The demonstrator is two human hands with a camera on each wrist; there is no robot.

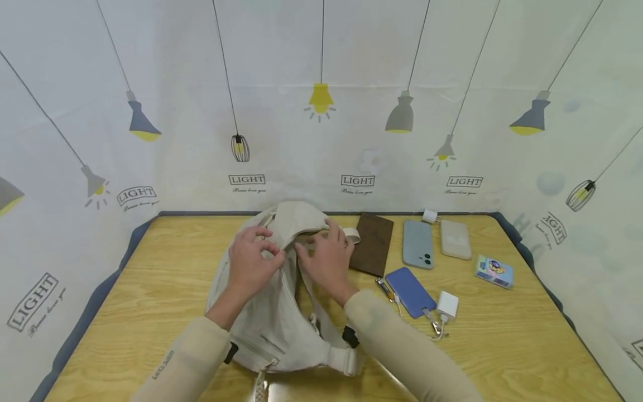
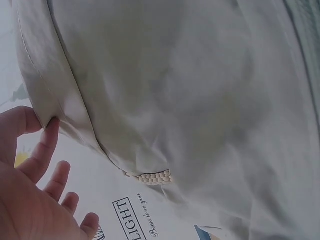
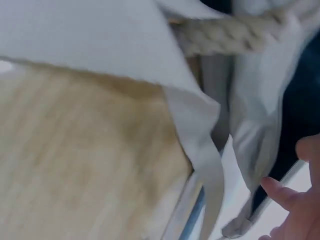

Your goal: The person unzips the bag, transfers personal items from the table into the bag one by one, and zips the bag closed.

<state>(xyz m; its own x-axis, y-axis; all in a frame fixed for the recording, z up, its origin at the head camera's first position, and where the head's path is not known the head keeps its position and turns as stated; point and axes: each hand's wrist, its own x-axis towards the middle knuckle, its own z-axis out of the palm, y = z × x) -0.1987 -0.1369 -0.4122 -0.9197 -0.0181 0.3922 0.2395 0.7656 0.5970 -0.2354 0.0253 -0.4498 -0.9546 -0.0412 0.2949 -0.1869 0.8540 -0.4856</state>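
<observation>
Closest in, at the bottom centre of the frame, a braided cord [image 1: 260,385] hangs off the bag [image 1: 273,318], which lies on the table [image 1: 150,290] from lower centre up to the middle. Its cloth creases and sags, so it should prove soft and light, limp rather than fragile, with enough texture not to slip; pulled from one side only, it would probably just fold. The strap's black buckle [image 1: 350,336], at lower centre-right, looks like the one stiff part.

Further up, near the middle, the left hand [image 1: 253,259] pinches a folded edge of the cloth between thumb and forefinger, the other fingers spread. The right hand [image 1: 329,259], just beside it, has its fingers at the cloth by the gap; whether they pinch it I cannot tell. The doubled edge seems the best hold, one hand on either side, with the strap for lifting.

Right of centre lie a blue slab [image 1: 410,292] and, farther back, a brown book [image 1: 373,244] and a phone [image 1: 418,241].
</observation>
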